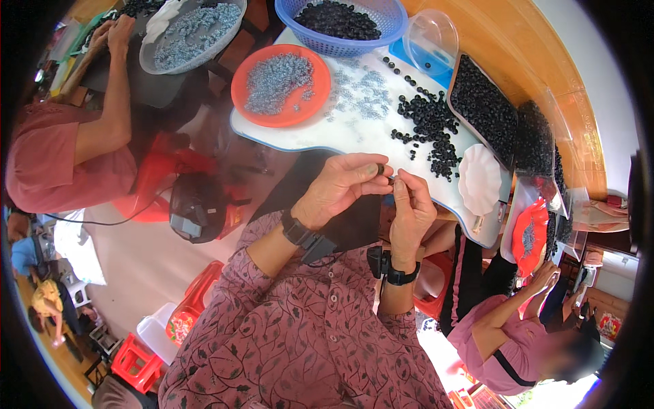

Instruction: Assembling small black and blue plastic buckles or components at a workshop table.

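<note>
My left hand (338, 187) pinches a small black round piece (381, 170) between thumb and forefinger, the other fingers loosely curled. Just to its right, the thumb and forefinger of my right hand (413, 208) are closed on a tiny part, mostly hidden by the fingertips, that meets the black piece. Both hands are raised over my lap at the near edge of the white table (286, 136). Beyond them, loose black round pieces (428, 116) and small grey-blue clear pieces (364, 92) lie spread on the tabletop. An orange-red plate (245, 117) holds a heap of the grey-blue pieces.
At the back stands a blue basket (334, 46) of black pieces, beside a clear tub (436, 37). A tray of black pieces (482, 95) and a white scalloped dish (479, 174) are at the right. Co-workers sit left (68, 157) and right (504, 334).
</note>
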Action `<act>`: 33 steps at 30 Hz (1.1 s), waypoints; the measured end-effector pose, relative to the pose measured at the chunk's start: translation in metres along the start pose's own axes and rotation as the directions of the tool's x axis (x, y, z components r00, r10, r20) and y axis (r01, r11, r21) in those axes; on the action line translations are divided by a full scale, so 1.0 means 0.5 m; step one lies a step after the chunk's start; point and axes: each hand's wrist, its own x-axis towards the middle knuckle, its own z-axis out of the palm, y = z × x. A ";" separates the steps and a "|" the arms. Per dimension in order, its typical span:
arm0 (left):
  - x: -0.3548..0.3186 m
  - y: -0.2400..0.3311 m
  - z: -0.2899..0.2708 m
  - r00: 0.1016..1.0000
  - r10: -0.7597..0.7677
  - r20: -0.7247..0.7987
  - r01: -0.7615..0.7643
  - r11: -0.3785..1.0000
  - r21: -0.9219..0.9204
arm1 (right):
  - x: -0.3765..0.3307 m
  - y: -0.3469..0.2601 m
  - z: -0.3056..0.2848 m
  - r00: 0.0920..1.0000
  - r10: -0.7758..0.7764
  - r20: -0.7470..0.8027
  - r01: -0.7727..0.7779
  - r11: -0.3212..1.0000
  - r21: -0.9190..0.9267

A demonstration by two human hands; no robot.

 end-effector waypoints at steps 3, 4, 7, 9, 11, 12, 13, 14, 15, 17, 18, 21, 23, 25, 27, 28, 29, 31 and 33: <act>-0.001 -0.001 -0.002 0.999 0.020 0.030 -0.020 1.000 -0.013 | -0.001 0.002 0.005 1.000 -0.001 -0.006 0.001 1.000 0.031; -0.001 -0.003 -0.002 0.999 0.030 0.033 -0.029 0.999 -0.020 | 0.000 0.005 0.007 1.000 0.008 0.000 -0.008 0.999 0.043; -0.003 -0.007 0.002 0.999 0.042 0.029 -0.041 0.999 -0.025 | 0.000 0.005 0.013 1.000 0.019 0.012 -0.020 0.998 0.055; -0.004 -0.007 0.007 0.999 0.043 0.020 -0.042 0.999 -0.025 | -0.001 0.002 0.016 1.000 0.022 0.018 -0.023 0.998 0.054; -0.006 -0.006 0.011 0.999 0.048 -0.024 -0.049 0.998 -0.038 | -0.003 0.001 0.019 0.999 0.045 0.010 -0.045 0.998 0.051; -0.007 -0.006 0.010 0.999 0.049 -0.023 -0.050 0.998 -0.037 | -0.003 0.005 0.019 0.999 0.044 0.011 -0.044 0.998 0.051; -0.008 -0.005 0.011 0.998 0.054 -0.040 -0.056 0.998 -0.034 | -0.002 0.010 0.018 0.999 0.041 0.007 -0.041 0.998 0.037; -0.008 -0.004 0.011 0.997 0.060 -0.057 -0.061 0.998 -0.031 | -0.002 0.011 0.019 0.999 0.038 0.003 -0.038 0.999 0.022; -0.006 -0.005 0.006 0.997 0.061 -0.055 -0.063 0.998 -0.030 | -0.001 0.010 0.021 0.999 0.035 0.004 -0.035 0.999 0.022; -0.001 -0.007 -0.002 0.993 0.071 -0.090 -0.070 0.997 0.009 | 0.001 0.007 0.023 0.999 0.038 -0.004 -0.037 0.998 0.043; -0.002 -0.009 -0.006 0.993 0.076 -0.091 -0.075 0.997 0.012 | 0.002 0.006 0.024 0.999 0.036 0.000 -0.036 0.998 0.047; 0.002 0.005 0.006 0.993 0.073 -0.095 -0.070 0.997 0.036 | 0.002 0.009 0.023 0.998 0.049 -0.026 -0.048 0.998 0.037; 0.012 0.018 0.011 0.985 0.072 -0.160 -0.067 0.997 0.036 | 0.002 0.019 0.019 0.995 0.101 -0.012 -0.100 0.993 0.068; 0.030 0.036 0.006 0.985 0.057 -0.162 -0.047 0.997 0.061 | 0.003 0.020 0.018 0.996 0.089 -0.006 -0.088 0.995 0.044; 0.056 0.058 0.003 0.985 0.038 -0.167 -0.024 0.996 0.084 | 0.004 0.026 0.014 0.997 0.080 -0.001 -0.080 0.997 0.017; 0.074 0.069 0.005 0.976 0.073 -0.205 -0.043 0.988 0.147 | 0.004 0.037 0.009 0.995 0.094 0.020 -0.094 0.995 0.020; 0.092 0.085 0.016 0.965 0.106 -0.239 -0.056 0.976 0.208 | 0.004 0.045 0.005 0.993 0.108 0.038 -0.109 0.994 0.021; 0.134 0.124 0.030 0.955 0.150 -0.254 -0.086 0.965 0.248 | 0.001 0.049 0.003 0.993 0.113 0.040 -0.113 0.994 0.007; 0.190 0.176 0.031 0.956 0.238 -0.170 -0.185 0.943 0.277 | 0.002 0.050 0.003 0.992 0.121 0.041 -0.120 0.993 -0.010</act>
